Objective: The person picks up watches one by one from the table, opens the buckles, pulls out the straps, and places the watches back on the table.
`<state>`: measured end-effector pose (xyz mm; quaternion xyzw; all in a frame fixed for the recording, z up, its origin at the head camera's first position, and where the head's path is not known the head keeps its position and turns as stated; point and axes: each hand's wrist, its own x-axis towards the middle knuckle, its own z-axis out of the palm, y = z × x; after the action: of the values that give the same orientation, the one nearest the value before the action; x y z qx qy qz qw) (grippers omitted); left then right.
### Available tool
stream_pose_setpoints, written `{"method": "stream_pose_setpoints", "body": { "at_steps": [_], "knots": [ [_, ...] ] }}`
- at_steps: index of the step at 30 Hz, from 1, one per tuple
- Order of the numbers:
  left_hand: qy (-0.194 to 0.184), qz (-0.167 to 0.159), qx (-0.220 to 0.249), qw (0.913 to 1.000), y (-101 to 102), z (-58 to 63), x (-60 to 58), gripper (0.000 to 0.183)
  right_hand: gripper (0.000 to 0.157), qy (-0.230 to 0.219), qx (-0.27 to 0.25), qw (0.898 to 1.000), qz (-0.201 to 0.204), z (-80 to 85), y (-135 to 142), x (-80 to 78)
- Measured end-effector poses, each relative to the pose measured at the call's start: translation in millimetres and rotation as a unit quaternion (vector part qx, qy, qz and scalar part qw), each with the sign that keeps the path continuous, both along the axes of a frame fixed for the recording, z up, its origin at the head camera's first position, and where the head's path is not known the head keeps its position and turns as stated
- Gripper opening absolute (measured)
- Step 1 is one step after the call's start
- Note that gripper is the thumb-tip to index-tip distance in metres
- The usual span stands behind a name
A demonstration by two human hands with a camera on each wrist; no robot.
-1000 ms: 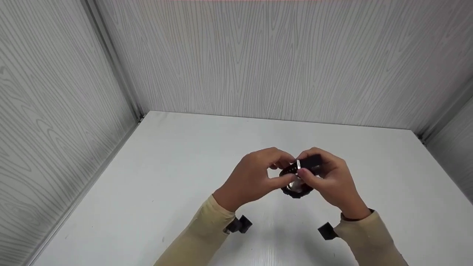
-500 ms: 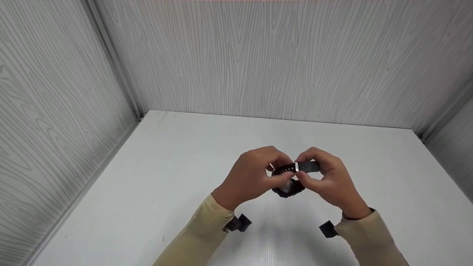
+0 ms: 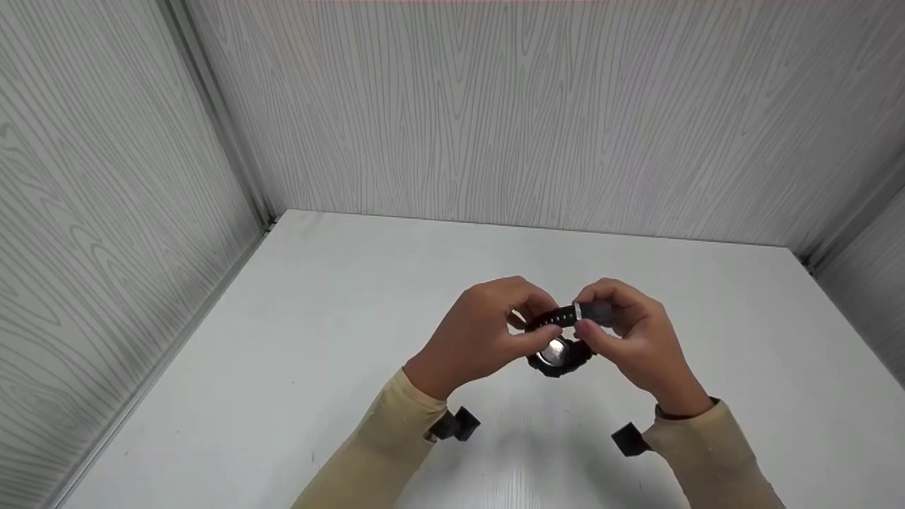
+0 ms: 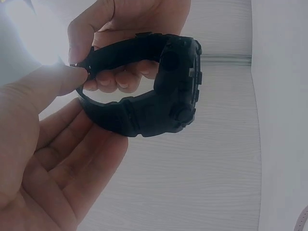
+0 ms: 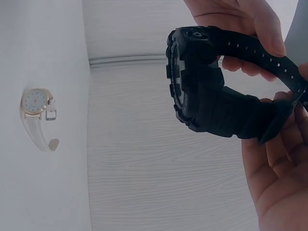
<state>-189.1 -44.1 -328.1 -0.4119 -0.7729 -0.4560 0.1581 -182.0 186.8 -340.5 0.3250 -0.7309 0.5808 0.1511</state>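
Both hands hold up a chunky black wristwatch, its strap bent round into a closed loop. In the head view my left hand pinches the holed part of the strap between thumb and fingers. My right hand grips the strap by the silver buckle, with the strap's end running in between its fingers. The watch case hangs below the strap, and its side buttons show in the left wrist view. Rows of holes mark the strap in the right wrist view.
A second watch, with a pale dial, gold-toned rim and white strap, lies on the white table. Grey wood-grain panels wall the table at the back and sides. Small black blocks stick out from both sleeves.
The black watch swung left and then partly back right. My right hand has shifted slightly right with the buckle, and more strap holes now show between the hands.
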Motion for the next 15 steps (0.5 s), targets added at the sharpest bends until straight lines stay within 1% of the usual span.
{"method": "stream_pose_setpoints", "body": {
  "at_steps": [4,6,8,11,15],
  "knots": [
    [0.02,0.017,-0.017,0.9995,1.1,0.0,-0.5,0.018,0.019,0.002,-0.01,1.0,0.003,-0.6,-1.1,-1.8],
    [0.038,0.03,-0.027,0.9985,1.3,0.1,-0.7,0.019,0.019,-0.005,-0.006,1.0,-0.007,-0.9,-1.1,-2.7],
    [0.044,0.04,-0.031,0.9978,1.2,-0.3,-1.2,0.018,0.018,-0.021,0.005,1.0,-0.018,-1.0,-0.5,-3.8],
    [0.035,0.05,-0.033,0.9976,0.6,-1.3,-2.5,0.012,0.019,-0.051,0.028,0.998,-0.024,-1.1,1.4,-6.1],
    [-0.002,0.054,-0.03,0.9981,0.8,-2.5,-3.9,0.011,0.022,-0.065,0.061,0.996,-0.012,-2.4,5.9,-9.4]
  ]
}}
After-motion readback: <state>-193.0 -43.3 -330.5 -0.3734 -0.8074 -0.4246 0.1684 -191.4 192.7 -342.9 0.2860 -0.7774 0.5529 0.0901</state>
